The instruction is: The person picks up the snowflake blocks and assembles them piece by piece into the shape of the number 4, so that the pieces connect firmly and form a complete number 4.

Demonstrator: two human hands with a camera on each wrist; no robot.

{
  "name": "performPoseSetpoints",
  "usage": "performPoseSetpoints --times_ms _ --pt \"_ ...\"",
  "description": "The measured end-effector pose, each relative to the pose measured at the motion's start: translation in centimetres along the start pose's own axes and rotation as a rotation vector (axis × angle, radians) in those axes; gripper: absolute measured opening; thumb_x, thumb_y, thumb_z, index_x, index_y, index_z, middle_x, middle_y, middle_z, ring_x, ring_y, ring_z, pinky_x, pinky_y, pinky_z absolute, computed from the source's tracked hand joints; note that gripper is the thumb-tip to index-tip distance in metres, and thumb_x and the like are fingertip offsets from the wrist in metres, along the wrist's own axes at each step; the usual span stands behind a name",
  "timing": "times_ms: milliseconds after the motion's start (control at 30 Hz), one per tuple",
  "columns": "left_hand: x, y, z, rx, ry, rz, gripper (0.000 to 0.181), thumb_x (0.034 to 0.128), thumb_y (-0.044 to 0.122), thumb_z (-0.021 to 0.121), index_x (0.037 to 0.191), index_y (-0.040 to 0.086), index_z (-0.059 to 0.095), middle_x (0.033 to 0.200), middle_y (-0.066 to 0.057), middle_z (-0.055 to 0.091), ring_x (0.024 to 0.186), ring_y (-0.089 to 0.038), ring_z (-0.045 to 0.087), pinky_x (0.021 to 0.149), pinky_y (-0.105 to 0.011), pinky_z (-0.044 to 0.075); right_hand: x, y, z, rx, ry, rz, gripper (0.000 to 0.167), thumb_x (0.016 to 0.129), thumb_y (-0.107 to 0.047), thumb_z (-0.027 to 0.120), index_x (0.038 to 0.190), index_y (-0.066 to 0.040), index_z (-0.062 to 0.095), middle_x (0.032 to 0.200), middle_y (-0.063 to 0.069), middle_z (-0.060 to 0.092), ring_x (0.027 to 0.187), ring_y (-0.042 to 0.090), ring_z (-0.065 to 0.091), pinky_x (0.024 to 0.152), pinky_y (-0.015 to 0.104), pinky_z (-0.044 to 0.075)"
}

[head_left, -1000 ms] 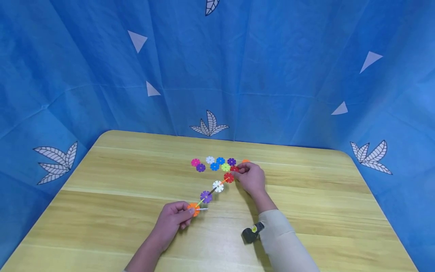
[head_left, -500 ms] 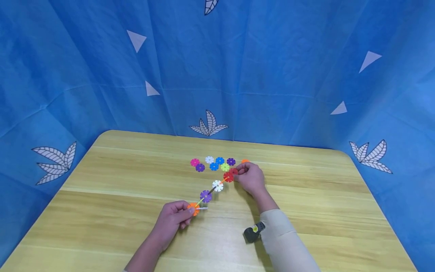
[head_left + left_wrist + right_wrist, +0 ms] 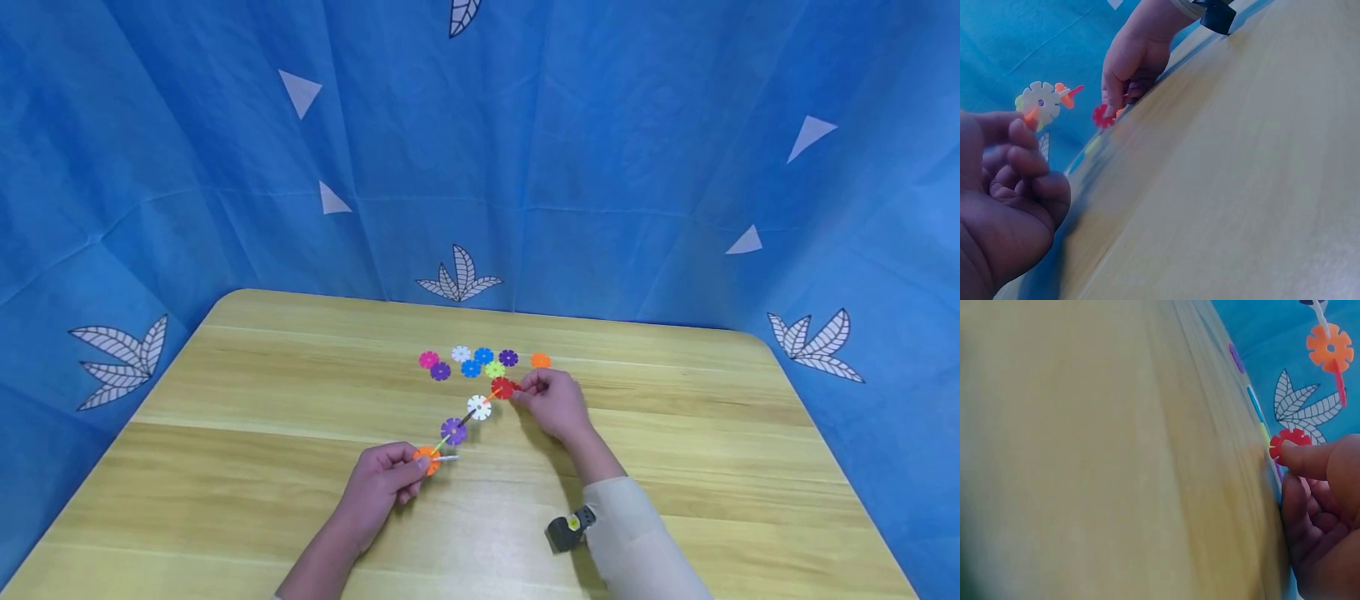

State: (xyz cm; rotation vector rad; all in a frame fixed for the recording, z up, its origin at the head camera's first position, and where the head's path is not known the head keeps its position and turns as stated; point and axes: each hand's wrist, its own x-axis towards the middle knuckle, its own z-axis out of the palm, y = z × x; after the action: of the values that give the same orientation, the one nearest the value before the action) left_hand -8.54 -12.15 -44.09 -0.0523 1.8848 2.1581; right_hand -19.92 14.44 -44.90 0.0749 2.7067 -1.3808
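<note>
Pinching a multicoloured slotted-disc chain (image 3: pixel 457 431), left hand (image 3: pixel 384 479) slants it toward right hand (image 3: pixel 553 405), which pinches a red disc (image 3: pixel 1291 435); desk edge (image 3: pixel 570 321) beyond.

Head view: lighting bright and largely even. A pale sheen lies on the near middle of the table (image 3: pixel 487 533). Soft shadow falls to the left of the right forearm (image 3: pixel 596 462), suggesting light from above. The blue curtain (image 3: pixel 645 158) reads paler toward the right, darker in the upper-left folds. Focus acceptable; fine detail on the small discs (image 3: pixel 453 432) limited.

Left wrist view: dim, bluish, low in contrast. Left grip (image 3: pixel 1013 206) in shade; table grain hazy.

Right wrist view: table softly blurred, lower-left corner dark. Red disc (image 3: pixel 1292 435) better defined; right grip (image 3: pixel 1329 531) shaded on its lower part.
</note>
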Motion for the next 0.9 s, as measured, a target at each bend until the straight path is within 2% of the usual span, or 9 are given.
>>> performPoseSetpoints --times_ms 167,667,900 --pt "0.0 -0.1 0.1 0.005 0.004 -0.002 0.019 0.0925 0.006 0.066 0.079 -0.006 0.059 0.062 -0.005 0.054 0.054 -0.010 0.046 0.051 -0.020 0.039 -0.8 0.0 -0.2 -0.002 -0.013 -0.021 0.013 0.084 -0.014 0.082 0.084 -0.011 0.069 0.079 0.003 0.062 0.074 0.022 0.054 0.069 0.035 0.046" --pt "0.1 -0.2 0.1 0.011 0.004 0.005 0.019 0.0919 0.006 0.067 0.078 -0.004 0.059 0.062 -0.005 0.054 0.054 -0.011 0.045 0.051 -0.020 0.038 -3.2 0.0 -0.6 0.064 -0.001 -0.046 0.010 0.084 -0.011 0.081 0.085 -0.009 0.071 0.079 0.002 0.064 0.074 0.021 0.056 0.065 0.034 0.049" --pt "0.2 -0.1 0.2 0.024 -0.004 0.018 0.022 0.0921 0.006 0.066 0.081 -0.011 0.057 0.063 -0.006 0.053 0.055 -0.011 0.046 0.052 -0.020 0.040 -4.4 0.1 -0.6 0.090 -0.005 -0.067 0.007 0.085 -0.012 0.080 0.084 -0.011 0.072 0.077 0.001 0.064 0.073 0.021 0.057 0.063 0.032 0.050"
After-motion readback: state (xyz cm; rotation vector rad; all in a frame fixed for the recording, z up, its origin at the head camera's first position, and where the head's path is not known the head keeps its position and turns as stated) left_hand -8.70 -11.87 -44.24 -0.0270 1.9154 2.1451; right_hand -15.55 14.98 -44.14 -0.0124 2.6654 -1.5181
